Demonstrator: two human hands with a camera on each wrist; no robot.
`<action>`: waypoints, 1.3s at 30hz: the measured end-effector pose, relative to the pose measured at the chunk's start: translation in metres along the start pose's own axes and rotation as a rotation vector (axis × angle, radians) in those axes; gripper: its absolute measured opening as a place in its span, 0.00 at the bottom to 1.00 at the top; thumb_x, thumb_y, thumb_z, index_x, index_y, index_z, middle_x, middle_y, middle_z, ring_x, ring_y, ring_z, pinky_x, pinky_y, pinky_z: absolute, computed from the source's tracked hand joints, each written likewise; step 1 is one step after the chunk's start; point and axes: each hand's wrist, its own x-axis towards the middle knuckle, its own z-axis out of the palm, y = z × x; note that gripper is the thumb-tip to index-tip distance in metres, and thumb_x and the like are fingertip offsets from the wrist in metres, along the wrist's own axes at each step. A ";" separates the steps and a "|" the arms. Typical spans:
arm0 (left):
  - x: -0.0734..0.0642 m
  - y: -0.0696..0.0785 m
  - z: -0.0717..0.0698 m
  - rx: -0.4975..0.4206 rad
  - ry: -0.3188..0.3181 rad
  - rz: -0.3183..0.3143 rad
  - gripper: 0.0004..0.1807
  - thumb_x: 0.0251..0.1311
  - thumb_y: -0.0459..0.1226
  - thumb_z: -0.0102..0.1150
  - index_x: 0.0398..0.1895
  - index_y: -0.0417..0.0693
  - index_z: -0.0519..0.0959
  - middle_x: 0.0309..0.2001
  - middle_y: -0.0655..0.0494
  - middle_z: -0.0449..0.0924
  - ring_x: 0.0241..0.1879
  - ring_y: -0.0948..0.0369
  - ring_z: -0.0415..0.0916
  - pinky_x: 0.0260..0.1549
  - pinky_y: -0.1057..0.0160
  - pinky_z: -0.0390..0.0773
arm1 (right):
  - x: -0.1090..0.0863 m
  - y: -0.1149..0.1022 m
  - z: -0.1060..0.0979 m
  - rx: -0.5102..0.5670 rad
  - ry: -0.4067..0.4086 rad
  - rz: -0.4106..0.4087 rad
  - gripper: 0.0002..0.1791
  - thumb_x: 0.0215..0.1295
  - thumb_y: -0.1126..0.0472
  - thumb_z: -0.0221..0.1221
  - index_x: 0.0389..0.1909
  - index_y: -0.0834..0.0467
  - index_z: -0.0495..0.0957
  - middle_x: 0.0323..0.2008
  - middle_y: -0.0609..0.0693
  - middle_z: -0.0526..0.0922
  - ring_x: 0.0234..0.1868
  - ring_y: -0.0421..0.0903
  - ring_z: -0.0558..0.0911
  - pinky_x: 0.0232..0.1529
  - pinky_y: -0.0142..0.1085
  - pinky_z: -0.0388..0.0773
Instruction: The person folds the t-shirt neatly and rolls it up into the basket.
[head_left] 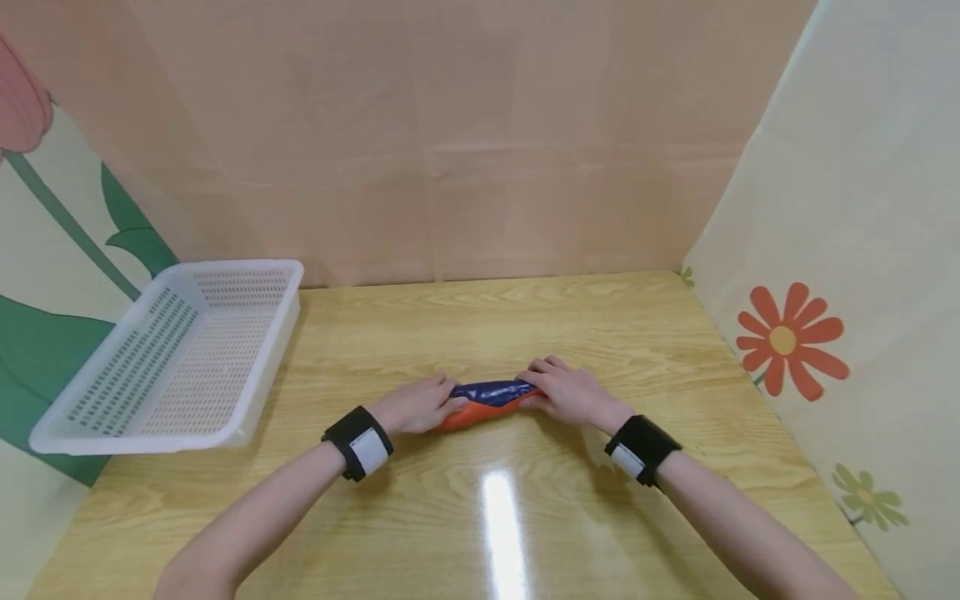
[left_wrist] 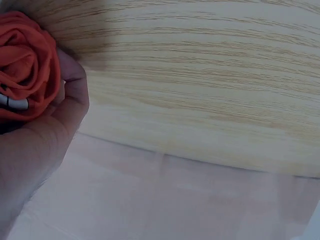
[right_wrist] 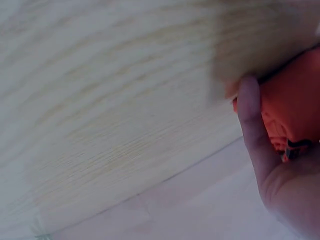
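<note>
A rolled-up orange cloth (head_left: pixel 489 412) with a glossy dark blue patch lies across the middle of the table in the head view. My left hand (head_left: pixel 416 406) grips its left end, thumb on the near side and fingers over the top. At the other end my right hand (head_left: pixel 570 393) holds the roll with bent fingers. The left wrist view shows the spiral end of the cloth (left_wrist: pixel 24 62), with a bit of white in its folds, inside the curled left hand (left_wrist: pixel 45 135). In the right wrist view, a finger of the right hand (right_wrist: pixel 270 160) lies along the orange cloth (right_wrist: pixel 295 100).
A white perforated plastic basket (head_left: pixel 264 358) stands at the left of the wooden table (head_left: pixel 480 325). A plain pinkish sheet (head_left: pixel 420 150) hangs behind the table, and flower-printed sheets (head_left: pixel 885 233) border both sides. Each wrist wears a black strap (head_left: pixel 643 450).
</note>
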 end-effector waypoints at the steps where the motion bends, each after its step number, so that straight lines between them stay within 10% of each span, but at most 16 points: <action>1: -0.001 0.000 -0.001 -0.031 -0.006 -0.001 0.27 0.82 0.54 0.44 0.60 0.41 0.77 0.53 0.44 0.82 0.50 0.51 0.81 0.52 0.52 0.81 | 0.001 0.001 -0.002 0.030 -0.031 0.003 0.21 0.72 0.46 0.65 0.60 0.52 0.82 0.53 0.55 0.83 0.53 0.54 0.80 0.32 0.43 0.82; 5: -0.001 0.002 -0.006 -0.146 -0.047 0.012 0.19 0.79 0.52 0.53 0.40 0.46 0.76 0.30 0.56 0.73 0.27 0.62 0.71 0.30 0.65 0.70 | 0.008 0.006 -0.008 0.134 -0.154 0.029 0.23 0.75 0.47 0.62 0.64 0.55 0.80 0.60 0.59 0.80 0.59 0.58 0.77 0.41 0.49 0.83; 10: 0.000 0.005 -0.012 -0.196 -0.112 0.000 0.20 0.76 0.51 0.57 0.40 0.42 0.80 0.28 0.60 0.71 0.25 0.66 0.69 0.28 0.70 0.68 | 0.015 0.012 -0.012 0.170 -0.207 0.010 0.22 0.75 0.49 0.62 0.63 0.57 0.81 0.63 0.62 0.74 0.65 0.64 0.70 0.52 0.59 0.81; 15: 0.000 0.006 -0.014 -0.311 -0.159 -0.058 0.20 0.76 0.50 0.57 0.38 0.41 0.82 0.24 0.62 0.71 0.23 0.67 0.68 0.26 0.71 0.67 | 0.014 0.009 -0.013 0.152 -0.147 0.035 0.21 0.73 0.50 0.64 0.62 0.55 0.81 0.67 0.63 0.67 0.68 0.67 0.63 0.56 0.62 0.78; 20: -0.004 0.005 -0.011 -0.537 -0.221 -0.077 0.18 0.76 0.47 0.56 0.34 0.43 0.81 0.20 0.64 0.72 0.19 0.69 0.69 0.22 0.73 0.67 | 0.002 0.001 -0.011 0.180 -0.009 0.247 0.37 0.68 0.44 0.69 0.69 0.61 0.73 0.59 0.66 0.72 0.57 0.63 0.71 0.47 0.52 0.79; 24: -0.006 0.007 -0.007 -0.626 -0.243 -0.072 0.16 0.76 0.46 0.56 0.35 0.44 0.81 0.20 0.65 0.74 0.19 0.70 0.70 0.22 0.73 0.69 | -0.008 -0.005 -0.010 0.435 -0.041 0.451 0.51 0.71 0.39 0.64 0.77 0.69 0.54 0.35 0.59 0.83 0.31 0.49 0.80 0.30 0.37 0.73; 28: -0.007 0.011 -0.002 -0.651 -0.253 -0.078 0.16 0.75 0.48 0.57 0.37 0.44 0.81 0.21 0.64 0.76 0.20 0.69 0.72 0.23 0.72 0.70 | -0.013 -0.010 -0.008 0.953 -0.142 0.573 0.60 0.79 0.40 0.55 0.81 0.69 0.22 0.29 0.57 0.89 0.25 0.45 0.88 0.32 0.38 0.86; 33: -0.007 0.019 0.003 -0.730 -0.291 -0.032 0.15 0.75 0.45 0.56 0.39 0.42 0.81 0.23 0.64 0.77 0.23 0.69 0.74 0.26 0.72 0.72 | -0.006 -0.021 -0.003 1.457 -0.063 0.685 0.47 0.78 0.50 0.58 0.78 0.64 0.37 0.34 0.57 0.90 0.32 0.46 0.92 0.44 0.42 0.90; 39: -0.009 0.020 0.008 -0.802 -0.339 -0.005 0.17 0.79 0.43 0.51 0.49 0.37 0.79 0.29 0.63 0.78 0.29 0.69 0.76 0.34 0.71 0.75 | 0.004 -0.032 0.000 1.581 0.039 0.810 0.53 0.74 0.57 0.63 0.81 0.57 0.32 0.33 0.52 0.86 0.31 0.44 0.89 0.42 0.39 0.90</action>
